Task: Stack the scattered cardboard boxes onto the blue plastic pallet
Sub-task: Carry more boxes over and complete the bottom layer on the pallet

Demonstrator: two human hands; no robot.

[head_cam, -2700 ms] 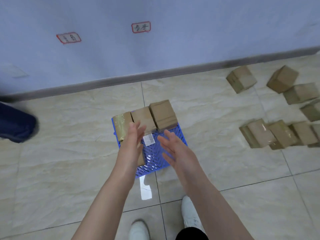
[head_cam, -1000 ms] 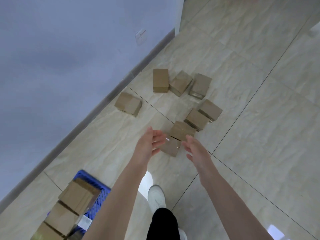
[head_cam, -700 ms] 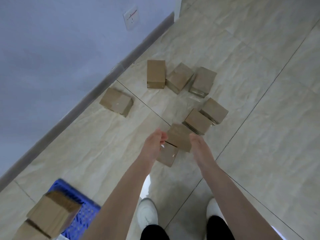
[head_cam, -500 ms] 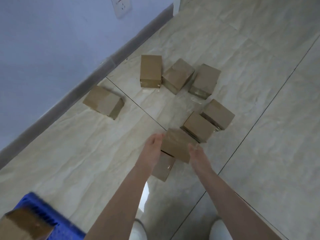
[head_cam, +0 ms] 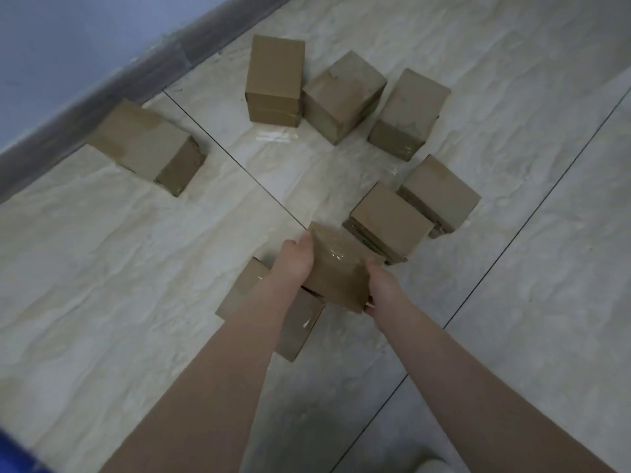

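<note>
Head view: left hand and right hand clasp opposite sides of a taped cardboard box between them. A second box lies under the left forearm, and six more boxes lie beyond the fingers.

You can count eight cardboard boxes: one gripped box between your two hands, left hand and right hand, one near box under your left forearm, and six lying on the floor beyond. One blue pallet corner shows.
</note>
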